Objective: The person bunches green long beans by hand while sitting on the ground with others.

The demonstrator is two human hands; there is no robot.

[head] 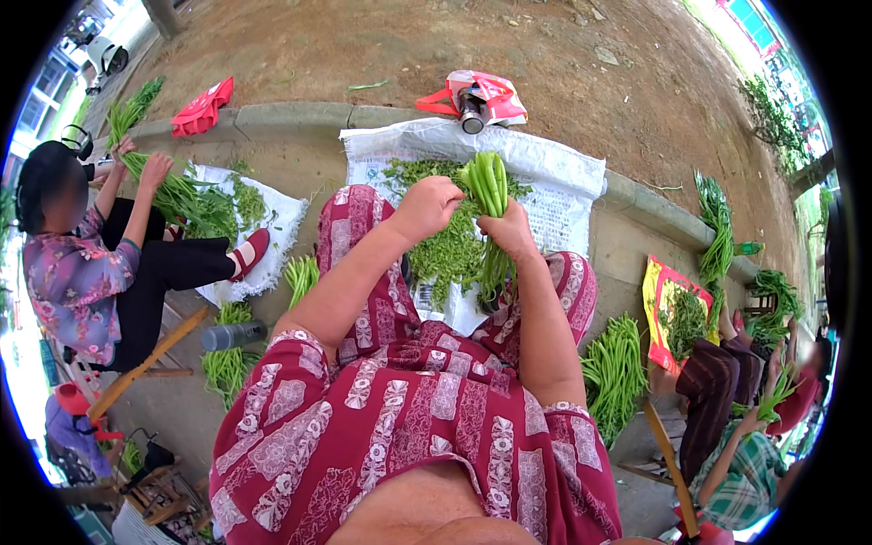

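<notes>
My right hand [509,228] is wrapped around a bunch of long green leafy-vegetable stalks [488,182], held upright with the pale ends at the top. Its lower part hangs between my knees. Close to the left side of the bunch is my left hand [430,206], thumb and fingers pinched together; whether something small is between them is too fine to see. Below both hands, a heap of plucked green leaves [446,252] lies on a white woven plastic sack [558,204] spread over the pavement.
A red-and-white bag [501,95] and a dark thermos bottle [470,112] rest at the stone kerb [293,122]. Stalk piles [615,375] lie beside my right leg. A grey bottle [234,336] is to my left. Seated people [82,286] handle greens on both sides.
</notes>
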